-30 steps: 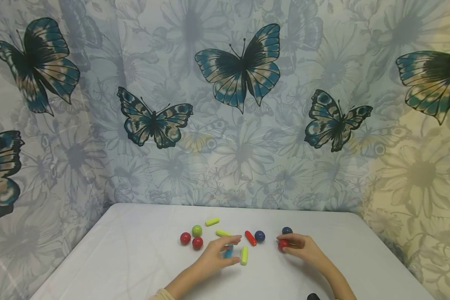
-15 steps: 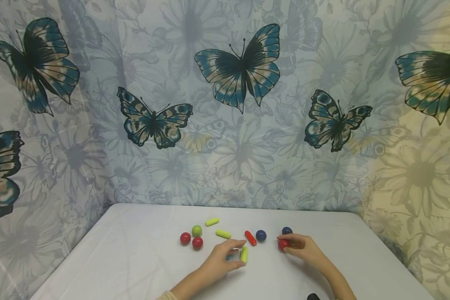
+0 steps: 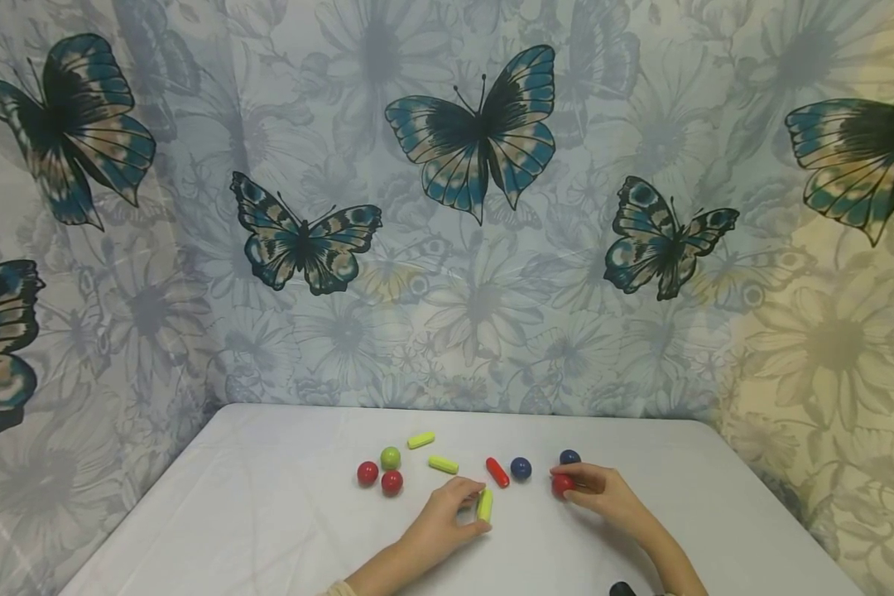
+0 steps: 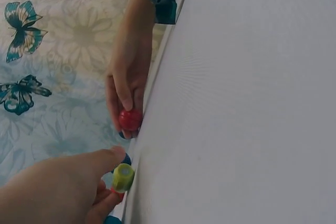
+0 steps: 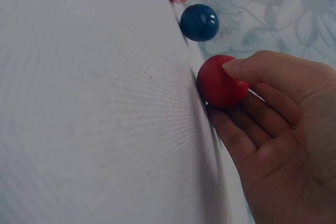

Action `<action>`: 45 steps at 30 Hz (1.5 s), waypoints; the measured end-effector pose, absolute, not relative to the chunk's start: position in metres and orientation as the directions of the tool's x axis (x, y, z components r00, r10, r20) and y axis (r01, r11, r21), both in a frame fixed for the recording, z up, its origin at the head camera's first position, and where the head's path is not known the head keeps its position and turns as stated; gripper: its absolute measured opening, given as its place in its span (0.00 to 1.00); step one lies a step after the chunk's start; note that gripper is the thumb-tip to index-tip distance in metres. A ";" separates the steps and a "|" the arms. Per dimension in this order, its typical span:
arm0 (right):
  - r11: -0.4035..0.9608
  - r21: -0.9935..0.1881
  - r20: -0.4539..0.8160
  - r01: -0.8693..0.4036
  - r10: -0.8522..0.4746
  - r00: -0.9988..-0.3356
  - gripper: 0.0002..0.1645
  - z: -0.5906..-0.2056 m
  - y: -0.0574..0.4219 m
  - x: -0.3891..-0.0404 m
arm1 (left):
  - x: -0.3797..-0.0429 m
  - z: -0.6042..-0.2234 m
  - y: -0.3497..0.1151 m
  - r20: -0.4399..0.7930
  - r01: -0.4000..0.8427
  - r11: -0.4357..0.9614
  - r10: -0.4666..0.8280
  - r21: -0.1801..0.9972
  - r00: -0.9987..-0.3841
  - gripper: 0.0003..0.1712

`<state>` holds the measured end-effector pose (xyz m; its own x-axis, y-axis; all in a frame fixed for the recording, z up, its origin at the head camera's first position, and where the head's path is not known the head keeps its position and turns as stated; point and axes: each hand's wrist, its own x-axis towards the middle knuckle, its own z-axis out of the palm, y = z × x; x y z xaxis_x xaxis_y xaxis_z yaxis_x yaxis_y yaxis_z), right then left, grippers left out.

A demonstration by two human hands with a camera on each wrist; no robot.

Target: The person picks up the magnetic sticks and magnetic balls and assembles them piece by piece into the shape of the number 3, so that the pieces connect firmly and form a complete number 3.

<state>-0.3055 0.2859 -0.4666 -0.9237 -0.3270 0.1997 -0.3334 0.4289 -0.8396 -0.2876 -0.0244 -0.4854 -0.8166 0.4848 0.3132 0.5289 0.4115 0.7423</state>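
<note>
My left hand (image 3: 444,523) has its thumb and index finger at the two ends of a yellow-green tube-shaped bead (image 3: 485,505), pinching it. A blue piece (image 4: 112,220) shows at the bottom edge of the left wrist view; in the head view that hand hides it. My right hand (image 3: 602,494) pinches a shiny red ball (image 5: 222,81) between thumb and fingers, low at the tabletop. Behind that hand sits a dark blue ball (image 3: 569,457), partly covered. Between the hands lie a red tube-shaped bead (image 3: 497,472) and another dark blue ball (image 3: 521,469).
Left of centre, a green ball (image 3: 391,458) and two red balls, one the outer red ball (image 3: 367,473), stand close together. Two more yellow-green beads lie near them, the farther bead (image 3: 420,440) and the nearer bead (image 3: 443,464). A butterfly-printed cloth (image 3: 484,331) hangs behind the white table (image 3: 283,497).
My left hand has moved right, from above the blue piece onto the yellow-green bead, and its fingers have closed in. The middle dark blue ball has shifted slightly right. My right hand stays still.
</note>
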 end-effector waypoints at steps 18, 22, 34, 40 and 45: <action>0.455 -0.832 0.194 -0.318 -0.298 -0.935 0.23 -0.468 0.285 -0.306 | -0.284 -0.479 -0.017 0.253 0.483 0.582 0.433 0.654 -0.865 0.18; 0.455 -0.832 0.193 -0.317 -0.298 -0.935 0.23 -0.468 0.285 -0.306 | -0.284 -0.479 -0.018 0.249 0.481 0.580 0.435 0.657 -0.865 0.17; 0.474 -0.826 0.184 -0.306 -0.286 -0.941 0.23 -0.467 0.285 -0.306 | -0.283 -0.482 -0.019 0.273 0.483 0.550 0.421 0.681 -0.865 0.15; 0.493 -0.821 0.173 -0.288 -0.267 -0.948 0.23 -0.467 0.283 -0.306 | -0.282 -0.480 -0.020 0.282 0.482 0.538 0.414 0.691 -0.866 0.16; 0.504 -0.818 0.169 -0.277 -0.249 -0.954 0.23 -0.467 0.283 -0.306 | -0.282 -0.478 -0.022 0.295 0.488 0.513 0.414 0.706 -0.861 0.16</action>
<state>-0.3061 0.2826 -0.4668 -0.9536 -0.2490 0.1690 -0.2766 0.5038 -0.8184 -0.2816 -0.0222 -0.4780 -0.8613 0.4140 0.2946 0.4881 0.5130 0.7061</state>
